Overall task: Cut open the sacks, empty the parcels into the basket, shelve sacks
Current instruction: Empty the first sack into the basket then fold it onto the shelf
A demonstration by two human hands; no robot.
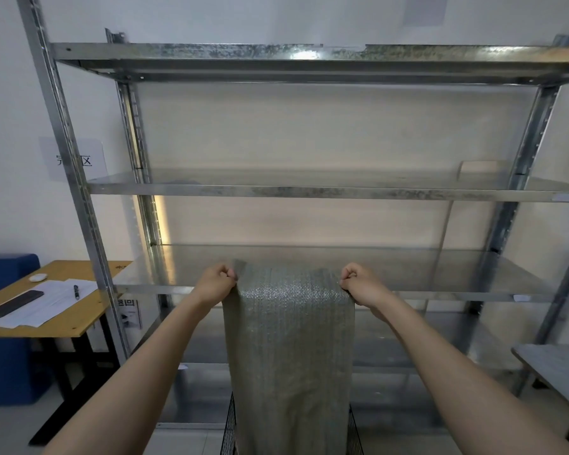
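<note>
While both hands grip its top corners, sack hangs between.

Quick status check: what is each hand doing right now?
Left hand: closed, gripping the sack at its top left corner.
Right hand: closed, gripping the sack at its top right corner.

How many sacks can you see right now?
1: the sack hangs from the left hand and right hand, in front of the shelf, reaching down to the basket. Others may be hidden.
</note>
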